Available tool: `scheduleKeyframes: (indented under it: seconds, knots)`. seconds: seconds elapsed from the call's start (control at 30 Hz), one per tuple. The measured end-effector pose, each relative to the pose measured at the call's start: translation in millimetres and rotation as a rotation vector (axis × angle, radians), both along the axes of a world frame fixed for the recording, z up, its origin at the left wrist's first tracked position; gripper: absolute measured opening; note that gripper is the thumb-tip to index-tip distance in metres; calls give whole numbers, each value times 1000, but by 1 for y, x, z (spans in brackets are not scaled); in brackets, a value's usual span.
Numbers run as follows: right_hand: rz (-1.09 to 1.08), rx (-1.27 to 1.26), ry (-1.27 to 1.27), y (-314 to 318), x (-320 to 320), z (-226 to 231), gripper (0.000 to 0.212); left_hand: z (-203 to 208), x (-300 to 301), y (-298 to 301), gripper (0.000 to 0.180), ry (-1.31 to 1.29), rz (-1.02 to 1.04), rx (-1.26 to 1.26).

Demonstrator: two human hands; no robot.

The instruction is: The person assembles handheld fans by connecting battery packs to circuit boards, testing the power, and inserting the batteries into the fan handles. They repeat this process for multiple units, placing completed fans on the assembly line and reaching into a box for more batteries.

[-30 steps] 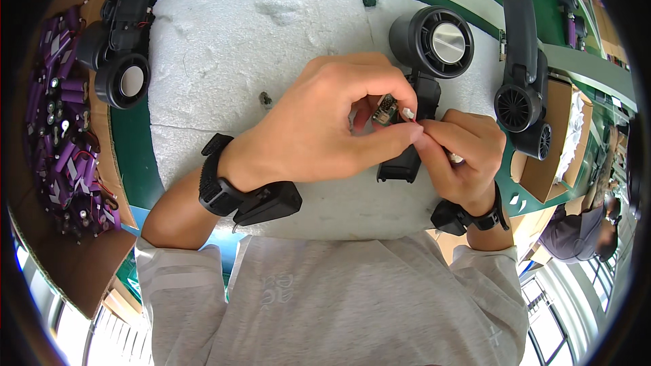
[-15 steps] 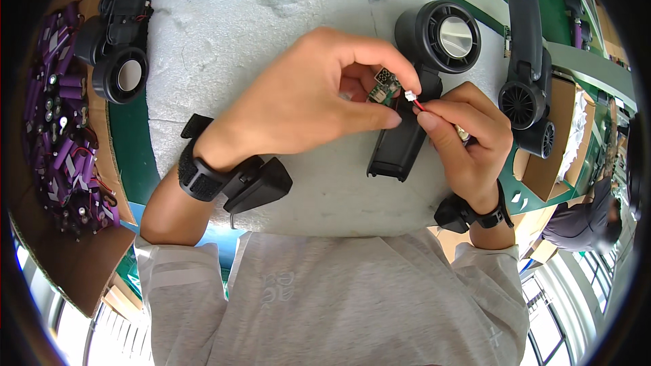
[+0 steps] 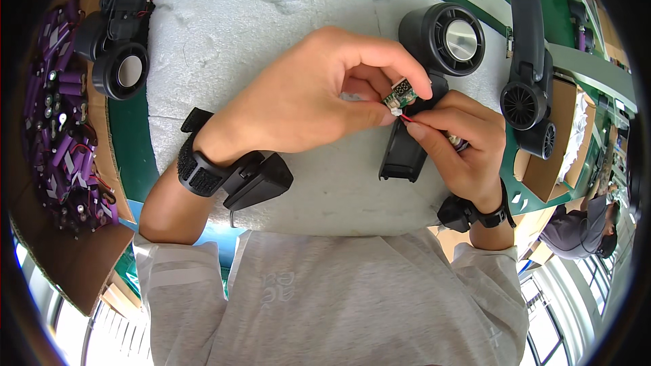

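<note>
Nearest the camera, at six o'clock, lay the person's light grey sweatshirt [image 3: 325,298], with both forearms rising from it, each wearing a black wrist strap with a small black box on it [image 3: 234,175]. Above that, the left hand [image 3: 305,98] pinched a small green circuit board [image 3: 400,93] between thumb and forefinger, fingers clamped on it. The right hand [image 3: 458,139], touching the left at the fingertips, held a thin red wire [image 3: 413,119] at the board's lower edge, thumb and forefinger closed on it. Both hands hovered over a black plastic handheld fan [image 3: 434,61], which lay on a white foam sheet [image 3: 224,41] with its round head toward one o'clock and its handle toward five. Farther out, another black fan [image 3: 119,34] rested at ten o'clock, a third black fan [image 3: 527,81] at two o'clock, and a cardboard box of purple cylindrical battery cells [image 3: 57,129] at nine o'clock.
</note>
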State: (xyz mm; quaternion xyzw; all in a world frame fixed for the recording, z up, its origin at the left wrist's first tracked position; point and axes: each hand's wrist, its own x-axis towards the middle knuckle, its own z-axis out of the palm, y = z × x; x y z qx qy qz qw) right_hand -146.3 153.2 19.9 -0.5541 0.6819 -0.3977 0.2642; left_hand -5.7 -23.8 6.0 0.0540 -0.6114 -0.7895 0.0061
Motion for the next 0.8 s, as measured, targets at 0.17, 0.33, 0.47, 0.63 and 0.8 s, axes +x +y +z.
scheduleKeyframes:
  seconds: [0.17, 0.33, 0.47, 0.63, 0.8]
  knots:
    - [-14, -36, -34, -1, -3, -3, 7, 2, -1, -2, 35, -22, -4, 20]
    - [-17, -26, -51, 0, -4, -3, 6, 1, -1, -1, 34, -14, 24, 41]
    - [-15, -21, -62, 0, -4, -4, 6, 2, 0, -1, 33, -55, 40, 51]
    - [-7, -42, -57, -1, -5, -5, 6, -1, -1, 0, 32, 17, 51, -53]
    - [-3, -32, -47, -1, -5, -4, 6, -3, -1, 1, 30, 91, 75, -139]
